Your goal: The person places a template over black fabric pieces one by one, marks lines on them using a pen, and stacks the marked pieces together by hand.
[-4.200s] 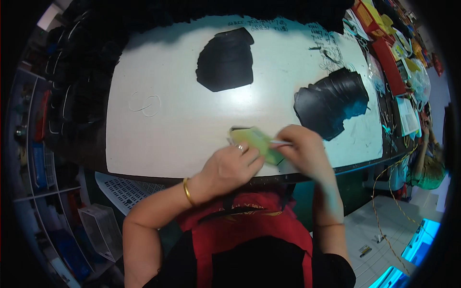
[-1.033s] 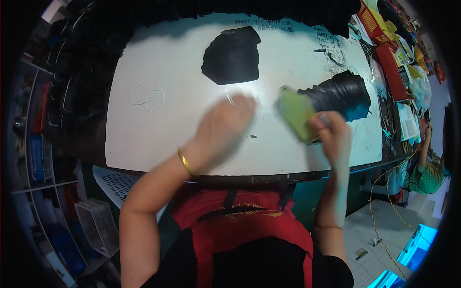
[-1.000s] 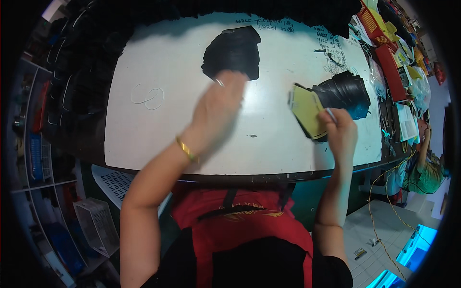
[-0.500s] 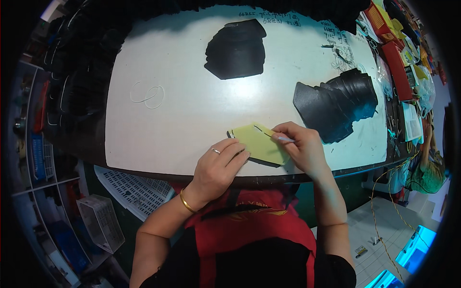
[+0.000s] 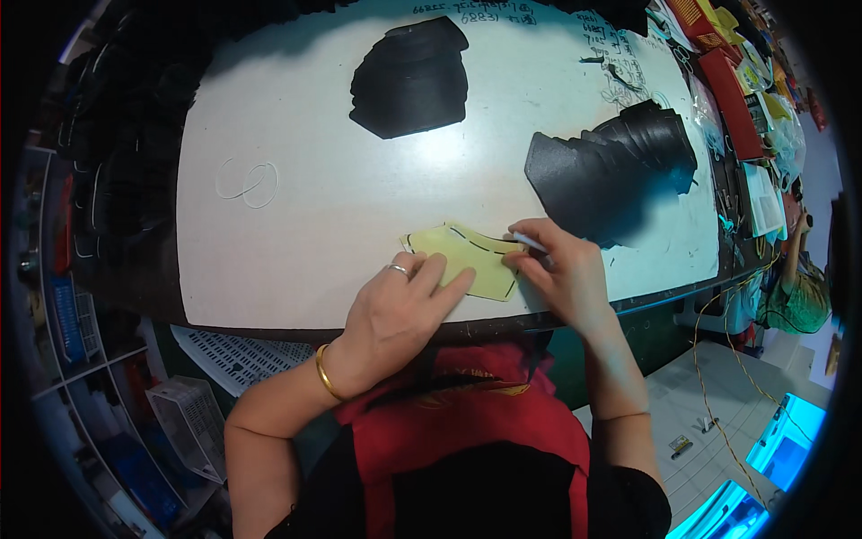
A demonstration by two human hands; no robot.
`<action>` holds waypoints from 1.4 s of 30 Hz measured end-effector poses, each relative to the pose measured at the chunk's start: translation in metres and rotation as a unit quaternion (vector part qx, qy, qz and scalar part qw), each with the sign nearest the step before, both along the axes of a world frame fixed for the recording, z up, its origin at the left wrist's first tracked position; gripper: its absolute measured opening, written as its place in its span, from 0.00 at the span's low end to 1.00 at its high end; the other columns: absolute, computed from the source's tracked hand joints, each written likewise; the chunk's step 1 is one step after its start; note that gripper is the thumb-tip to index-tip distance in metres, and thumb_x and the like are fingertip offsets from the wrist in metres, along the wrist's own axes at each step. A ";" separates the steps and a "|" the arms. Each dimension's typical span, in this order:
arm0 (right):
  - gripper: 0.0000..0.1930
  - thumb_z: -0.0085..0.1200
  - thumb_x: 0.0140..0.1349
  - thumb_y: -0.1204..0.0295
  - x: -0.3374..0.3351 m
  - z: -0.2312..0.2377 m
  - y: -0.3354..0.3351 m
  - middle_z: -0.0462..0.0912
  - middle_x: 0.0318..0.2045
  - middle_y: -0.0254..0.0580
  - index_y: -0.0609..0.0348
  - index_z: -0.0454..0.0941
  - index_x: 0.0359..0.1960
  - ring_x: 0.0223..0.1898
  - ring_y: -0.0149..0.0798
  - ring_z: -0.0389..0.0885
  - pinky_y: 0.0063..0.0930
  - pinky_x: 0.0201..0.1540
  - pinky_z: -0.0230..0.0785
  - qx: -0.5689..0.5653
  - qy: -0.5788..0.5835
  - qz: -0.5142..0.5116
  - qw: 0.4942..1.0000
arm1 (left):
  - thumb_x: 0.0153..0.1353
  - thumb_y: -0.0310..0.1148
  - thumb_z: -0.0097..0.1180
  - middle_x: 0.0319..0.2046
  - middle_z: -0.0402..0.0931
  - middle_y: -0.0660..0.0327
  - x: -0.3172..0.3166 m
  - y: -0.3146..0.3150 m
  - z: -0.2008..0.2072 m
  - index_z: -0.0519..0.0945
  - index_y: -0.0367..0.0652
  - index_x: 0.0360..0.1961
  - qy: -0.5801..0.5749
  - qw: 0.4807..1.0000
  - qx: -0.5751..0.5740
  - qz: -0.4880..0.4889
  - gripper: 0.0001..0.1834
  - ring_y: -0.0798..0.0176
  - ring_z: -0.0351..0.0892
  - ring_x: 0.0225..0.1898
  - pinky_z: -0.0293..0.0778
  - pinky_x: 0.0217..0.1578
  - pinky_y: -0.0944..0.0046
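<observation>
Right grip (image 5: pixel 570 269) pinches a slim whitish pen-like tool (image 5: pixel 532 242) at the yellow angular template (image 5: pixel 485 269), which the spread left hand (image 5: pixel 395 304) presses onto the near white table (image 5: pixel 296 278). Fanned black sheets (image 5: pixel 611 166) lie beyond, right; another black stack (image 5: pixel 411 81) far; looped white thread (image 5: pixel 250 184) left.

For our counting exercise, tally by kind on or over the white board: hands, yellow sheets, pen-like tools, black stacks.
Left hand and right hand: 2
Yellow sheet: 1
Pen-like tool: 1
Far black stack and right black stack: 2
Total: 6
</observation>
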State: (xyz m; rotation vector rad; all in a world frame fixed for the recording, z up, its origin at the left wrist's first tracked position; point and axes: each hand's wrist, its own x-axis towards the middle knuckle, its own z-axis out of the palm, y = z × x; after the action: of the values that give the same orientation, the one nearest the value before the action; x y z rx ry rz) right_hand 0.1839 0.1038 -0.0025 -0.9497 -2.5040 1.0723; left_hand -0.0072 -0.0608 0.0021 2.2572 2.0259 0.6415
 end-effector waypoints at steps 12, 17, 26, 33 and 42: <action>0.17 0.54 0.74 0.58 -0.060 0.038 0.000 0.83 0.29 0.47 0.61 0.83 0.37 0.30 0.49 0.83 0.44 0.38 0.74 0.054 0.011 0.141 0.988 | 0.59 0.32 0.54 0.47 0.77 0.44 0.033 -0.007 -0.009 0.81 0.31 0.56 0.127 0.991 0.002 -0.050 0.24 0.50 0.79 0.46 0.79 0.49 0.59; 0.08 0.60 0.68 0.64 -0.104 0.013 -0.012 0.85 0.27 0.41 0.55 0.83 0.36 0.32 0.45 0.86 0.39 0.35 0.76 0.207 0.003 0.270 0.941 | 0.61 0.34 0.54 0.50 0.77 0.42 0.037 -0.011 -0.014 0.78 0.32 0.60 0.074 0.996 -0.022 -0.055 0.27 0.48 0.80 0.48 0.80 0.50 0.56; 0.06 0.64 0.66 0.70 -0.022 0.024 0.008 0.83 0.24 0.40 0.57 0.83 0.31 0.26 0.45 0.83 0.36 0.32 0.74 0.258 0.003 0.110 0.960 | 0.60 0.32 0.55 0.52 0.80 0.42 0.034 0.002 -0.003 0.82 0.43 0.57 0.075 0.997 0.009 -0.033 0.23 0.47 0.85 0.47 0.85 0.44 0.61; 0.08 0.66 0.64 0.68 -0.035 0.015 0.002 0.79 0.21 0.40 0.55 0.81 0.30 0.24 0.45 0.80 0.40 0.32 0.72 0.144 0.196 0.065 0.968 | 0.58 0.30 0.57 0.54 0.80 0.43 0.035 0.001 -0.005 0.84 0.46 0.55 0.066 0.997 0.000 -0.030 0.22 0.48 0.85 0.45 0.85 0.36 0.63; 0.10 0.66 0.63 0.68 -0.001 0.024 0.009 0.78 0.21 0.40 0.54 0.78 0.27 0.25 0.48 0.79 0.41 0.31 0.71 0.270 0.011 0.046 0.962 | 0.58 0.30 0.57 0.54 0.81 0.43 0.035 0.001 -0.006 0.85 0.47 0.54 0.072 0.997 0.012 -0.025 0.21 0.49 0.85 0.45 0.83 0.32 0.66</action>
State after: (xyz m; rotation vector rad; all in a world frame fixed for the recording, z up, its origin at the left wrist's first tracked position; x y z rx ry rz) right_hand 0.1826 0.1126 0.0212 -0.6583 -2.6240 0.3683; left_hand 0.0275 -0.0602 -0.0039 2.4239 2.0249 0.5161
